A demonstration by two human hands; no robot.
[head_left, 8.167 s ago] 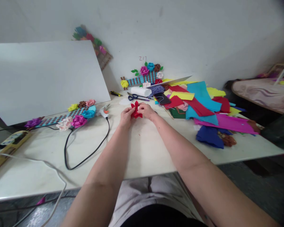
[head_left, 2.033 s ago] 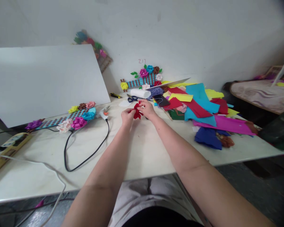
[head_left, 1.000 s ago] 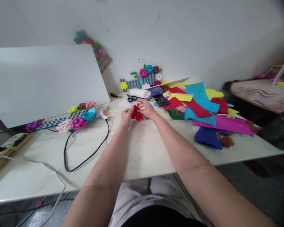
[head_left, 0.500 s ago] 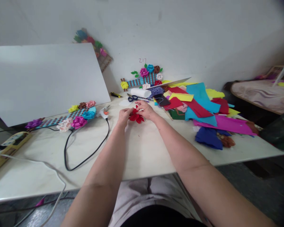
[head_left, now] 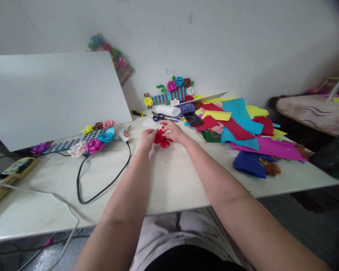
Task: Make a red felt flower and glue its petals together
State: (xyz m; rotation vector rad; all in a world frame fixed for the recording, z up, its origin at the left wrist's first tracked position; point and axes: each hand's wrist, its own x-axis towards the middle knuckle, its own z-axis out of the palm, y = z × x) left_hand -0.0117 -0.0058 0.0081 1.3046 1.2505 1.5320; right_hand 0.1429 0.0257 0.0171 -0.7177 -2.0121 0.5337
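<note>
Between my hands is a red paper flower [head_left: 163, 140], its pointed petals spread out just over the white table [head_left: 177, 180]. My left hand [head_left: 148, 137] pinches the flower's left edge. From the right and above, my right hand [head_left: 172, 131] has its bent fingers closed on the petals, and its fingertips partly cover the flower's centre. A glue gun [head_left: 123, 134] with a black cord lies to the left of my left hand. Scissors [head_left: 158, 117] with dark blue handles rest beyond my fingers, in front of a white roll [head_left: 167, 110].
Stacked coloured crepe paper [head_left: 240, 124] covers the right side. A flower-decorated blue lattice [head_left: 76, 140] lies at left before a leaning white board [head_left: 56, 94]. A yellow utility knife [head_left: 138, 113] sits at the back. A power strip [head_left: 12, 177] and cords occupy the left edge.
The red flower has turned and tilted slightly between my fingers. Both hands keep nearly the same place, with only small finger shifts.
</note>
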